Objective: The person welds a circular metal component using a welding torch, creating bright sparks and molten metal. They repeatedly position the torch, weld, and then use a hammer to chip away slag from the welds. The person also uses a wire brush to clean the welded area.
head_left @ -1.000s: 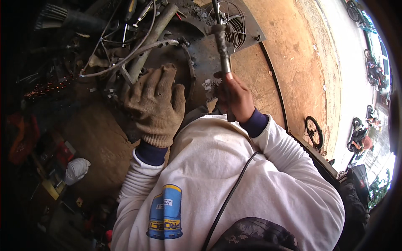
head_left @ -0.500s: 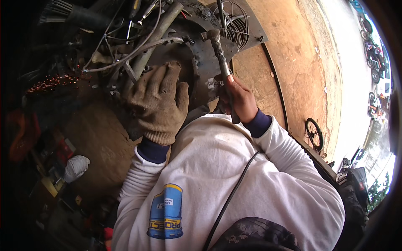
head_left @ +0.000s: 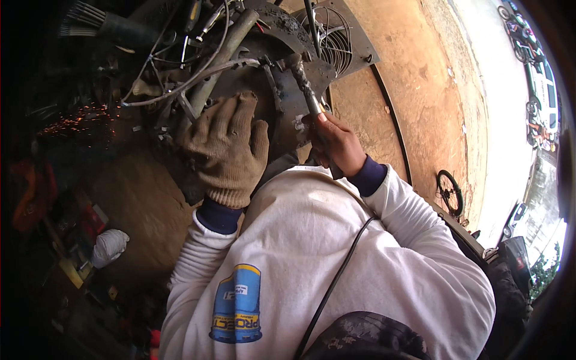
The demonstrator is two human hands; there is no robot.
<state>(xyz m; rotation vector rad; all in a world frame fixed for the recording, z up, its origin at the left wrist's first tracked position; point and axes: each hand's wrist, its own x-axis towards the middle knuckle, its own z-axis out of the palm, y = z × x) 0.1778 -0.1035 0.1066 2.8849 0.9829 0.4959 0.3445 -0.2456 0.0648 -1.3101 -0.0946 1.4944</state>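
Observation:
My right hand [head_left: 342, 145], bare, is wrapped round the handle of a hammer [head_left: 308, 95]. The hammer's blunt head is over the dark curved metal piece [head_left: 293, 111], near a short raised strip on it; whether it touches cannot be told. My left hand [head_left: 225, 144] wears a brown knit glove. It lies palm down with fingers stretched and thumb apart, on or just above the dark metal left of the hammer. Beyond its fingertips, a grey cable [head_left: 204, 73] ends in a clamp-like tip beside the strip.
A thick metal pipe [head_left: 225, 54], a screwdriver [head_left: 193, 17] and a wire brush [head_left: 90, 21] lie at the far left. Orange sparks [head_left: 81, 119] fly on the left. A coiled wire guard [head_left: 337, 51] stands at the back. A wheel [head_left: 450, 192] is on the right.
The hammer's head has shifted slightly left and nearer, its handle tilting with it. My left hand stays nearly in place. Sparks continue at the left.

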